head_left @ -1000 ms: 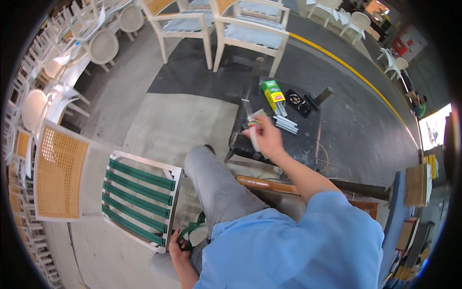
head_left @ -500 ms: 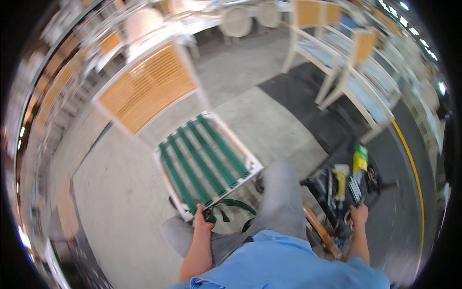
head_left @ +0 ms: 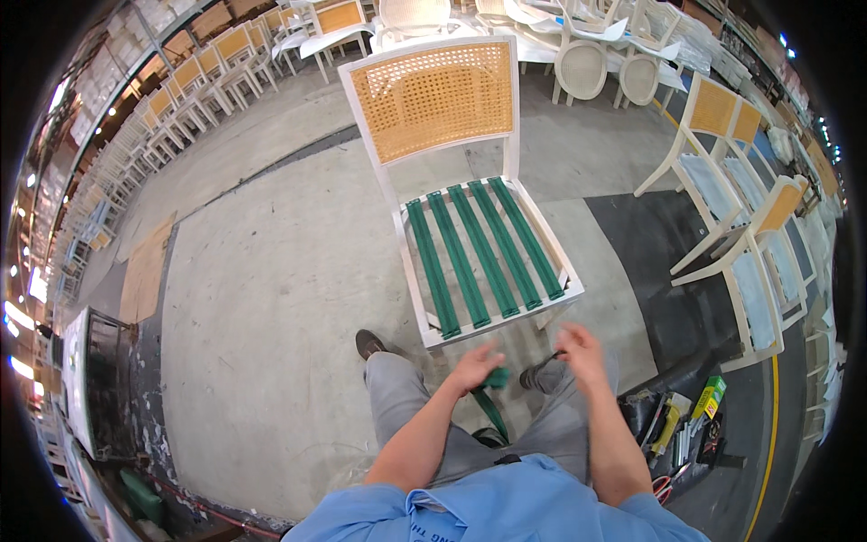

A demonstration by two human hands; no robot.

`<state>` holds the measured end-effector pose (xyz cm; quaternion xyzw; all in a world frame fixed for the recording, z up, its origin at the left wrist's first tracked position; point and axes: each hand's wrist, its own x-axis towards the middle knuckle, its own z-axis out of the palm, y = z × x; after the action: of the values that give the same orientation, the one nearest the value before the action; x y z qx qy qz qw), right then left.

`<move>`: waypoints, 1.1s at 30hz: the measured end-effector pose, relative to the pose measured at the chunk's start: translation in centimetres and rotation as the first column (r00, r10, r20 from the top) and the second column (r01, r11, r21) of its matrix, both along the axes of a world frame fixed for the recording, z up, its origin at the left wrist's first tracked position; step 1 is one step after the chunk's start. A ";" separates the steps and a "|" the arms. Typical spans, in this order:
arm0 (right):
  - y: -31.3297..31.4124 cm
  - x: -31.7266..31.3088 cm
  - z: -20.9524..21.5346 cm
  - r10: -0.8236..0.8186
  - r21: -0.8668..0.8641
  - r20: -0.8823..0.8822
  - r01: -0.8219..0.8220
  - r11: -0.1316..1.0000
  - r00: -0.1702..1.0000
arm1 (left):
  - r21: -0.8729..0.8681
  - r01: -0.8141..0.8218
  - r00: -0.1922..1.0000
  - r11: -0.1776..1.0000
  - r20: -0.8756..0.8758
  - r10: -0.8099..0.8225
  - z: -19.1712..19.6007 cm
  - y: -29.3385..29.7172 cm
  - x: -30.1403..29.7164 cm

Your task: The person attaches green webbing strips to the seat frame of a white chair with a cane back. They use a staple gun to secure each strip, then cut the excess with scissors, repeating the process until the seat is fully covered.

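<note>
A white-framed chair (head_left: pixel 416 280) with a woven cane back (head_left: pixel 433 95) stands in front of me. Green webbing straps (head_left: pixel 484 257) run front to back across its seat frame. Just before the front rail, my left hand (head_left: pixel 474 369) is closed on a loose green webbing strap (head_left: pixel 490 411), which trails down between my legs. To its right, my right hand (head_left: pixel 581 350) has its fingers pinched together near the chair's front corner. Something small and dark shows at those fingertips, too blurred to name. Neither hand touches the chair.
At my right lies a black tool tray (head_left: pixel 643 408) with a yellow-handled tool (head_left: pixel 669 425), a green and yellow box (head_left: pixel 710 397) and red-handled scissors (head_left: pixel 662 489). Chairs with pale seats (head_left: pixel 754 280) stand at the right. More chairs (head_left: pixel 194 77) line the back. A glass-topped stand (head_left: pixel 81 384) is at the left.
My right hand has left the tool tray and come over to the chair's front. My left hand has moved off the front rail, keeping the green strap. My view has swung left.
</note>
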<state>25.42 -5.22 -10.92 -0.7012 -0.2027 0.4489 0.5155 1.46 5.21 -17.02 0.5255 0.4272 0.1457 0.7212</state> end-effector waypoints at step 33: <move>5.0 6.1 -8.0 -0.462 -0.217 0.278 0.523 0.824 0.842 | 0.357 -0.463 0.872 0.811 0.019 0.489 6.6 23.6 0.4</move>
<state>31.48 -0.25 -18.91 -0.8402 -0.0010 0.2463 0.4832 1.86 28.85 -10.44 0.5263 0.5384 0.3759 0.5402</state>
